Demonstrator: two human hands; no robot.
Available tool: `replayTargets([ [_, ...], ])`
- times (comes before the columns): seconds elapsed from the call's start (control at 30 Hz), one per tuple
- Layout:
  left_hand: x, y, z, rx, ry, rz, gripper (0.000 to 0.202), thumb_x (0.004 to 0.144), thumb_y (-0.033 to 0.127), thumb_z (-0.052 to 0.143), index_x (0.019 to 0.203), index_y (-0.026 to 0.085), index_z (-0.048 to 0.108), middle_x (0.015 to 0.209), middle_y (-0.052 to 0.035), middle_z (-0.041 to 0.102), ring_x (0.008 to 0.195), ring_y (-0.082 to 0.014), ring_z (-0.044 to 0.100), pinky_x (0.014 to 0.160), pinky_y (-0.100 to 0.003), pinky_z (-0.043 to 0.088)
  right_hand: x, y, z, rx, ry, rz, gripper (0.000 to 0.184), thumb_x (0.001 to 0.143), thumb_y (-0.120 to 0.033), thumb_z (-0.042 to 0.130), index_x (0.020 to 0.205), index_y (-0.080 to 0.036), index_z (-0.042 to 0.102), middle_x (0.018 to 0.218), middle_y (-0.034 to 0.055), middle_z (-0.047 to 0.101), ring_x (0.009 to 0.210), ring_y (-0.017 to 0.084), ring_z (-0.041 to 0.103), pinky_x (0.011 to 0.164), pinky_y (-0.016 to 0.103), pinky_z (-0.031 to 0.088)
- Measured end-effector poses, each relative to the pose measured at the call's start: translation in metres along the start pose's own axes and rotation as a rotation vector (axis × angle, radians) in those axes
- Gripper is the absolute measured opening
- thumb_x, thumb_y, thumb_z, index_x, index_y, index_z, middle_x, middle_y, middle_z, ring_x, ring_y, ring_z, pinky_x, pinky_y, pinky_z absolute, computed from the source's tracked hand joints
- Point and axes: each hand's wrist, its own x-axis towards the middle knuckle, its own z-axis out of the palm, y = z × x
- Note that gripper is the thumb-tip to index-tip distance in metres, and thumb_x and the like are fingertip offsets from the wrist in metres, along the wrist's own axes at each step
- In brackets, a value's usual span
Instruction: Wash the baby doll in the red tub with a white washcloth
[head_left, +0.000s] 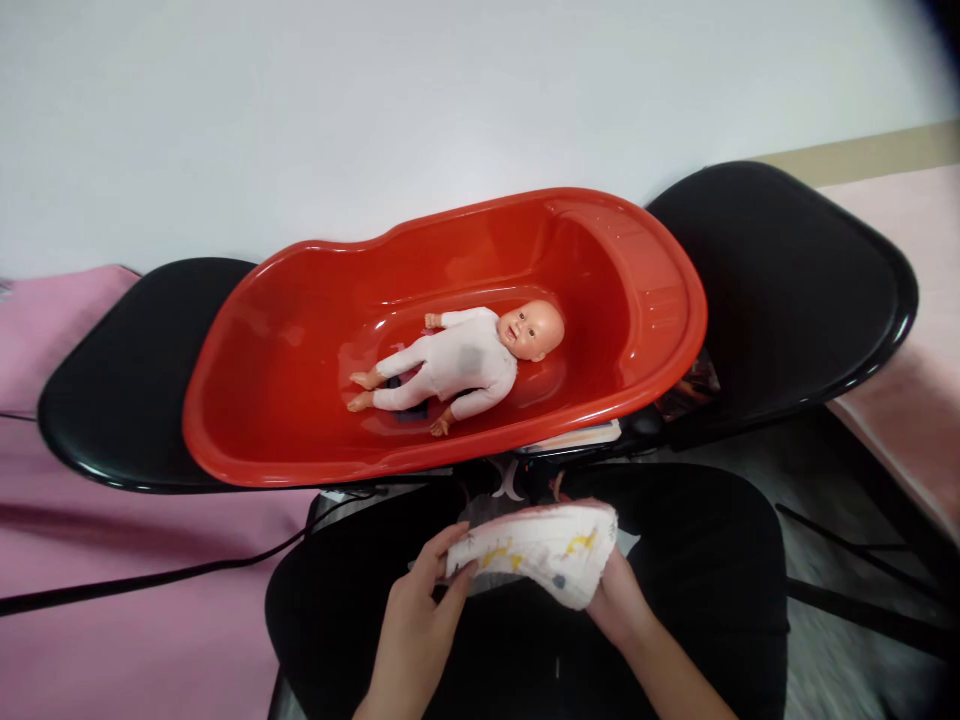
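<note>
A folded white diaper (541, 550) with small yellow and orange prints is held over my lap by both hands. My left hand (417, 620) pinches its left end with thumb and fingers. My right hand (619, 602) grips its right end from below. Beyond them a baby doll (459, 362) in a pale pink suit lies on its back in a red plastic baby tub (645, 300), head to the right.
The tub rests across two black chair seats, one at the left (127, 390) and one at the right (787, 290). A third black seat (712, 560) is under my hands. A black cable (150, 578) crosses pink cloth at the left. A white wall stands behind.
</note>
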Motion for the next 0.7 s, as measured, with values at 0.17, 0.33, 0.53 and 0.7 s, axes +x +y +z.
replayTargets([
  [0.17,-0.001,-0.007,0.005,0.059,0.014,0.068,0.029,0.090,0.033,0.061,0.109,0.027,0.082,0.108,-0.0033,0.082,0.098,-0.0235,0.079,0.090,-0.030,0.063,-0.004,-0.007,-0.022,0.032,0.198,-0.084,0.072,0.088,-0.084,0.058,0.131,-0.028,0.071,0.137,0.0101,0.072,0.130,0.033,0.065,0.113,0.052,0.050],
  [0.33,-0.002,-0.016,0.013,0.059,0.098,0.032,0.025,0.091,0.041,0.065,0.100,0.023,0.081,0.093,-0.0048,0.081,0.078,-0.0217,0.077,0.081,-0.030,0.063,-0.019,-0.015,-0.028,-0.101,0.215,0.030,0.094,0.082,-0.063,0.082,0.160,-0.026,0.046,0.138,0.0140,0.070,0.127,0.034,0.068,0.115,0.054,0.047],
  [0.53,0.005,-0.030,0.023,0.068,0.227,0.169,0.024,0.094,0.039,0.061,0.090,0.022,0.076,0.116,-0.0110,0.075,0.110,-0.0263,0.072,0.096,-0.038,0.059,-0.024,-0.013,-0.034,-0.701,-0.033,-0.199,0.075,0.067,-0.035,0.097,0.137,-0.029,0.072,0.147,0.0104,0.063,0.140,0.035,0.055,0.125,0.053,0.035],
  [0.7,0.002,-0.043,0.021,0.058,0.290,-0.022,0.037,0.090,0.056,0.065,0.094,0.021,0.074,0.094,-0.0086,0.078,0.091,-0.0265,0.075,0.082,-0.036,0.061,-0.017,-0.018,-0.039,-1.139,-0.026,-0.467,0.015,0.089,-0.037,0.077,0.100,-0.030,0.084,0.116,0.0116,0.070,0.111,0.031,0.064,0.107,0.048,0.051],
])
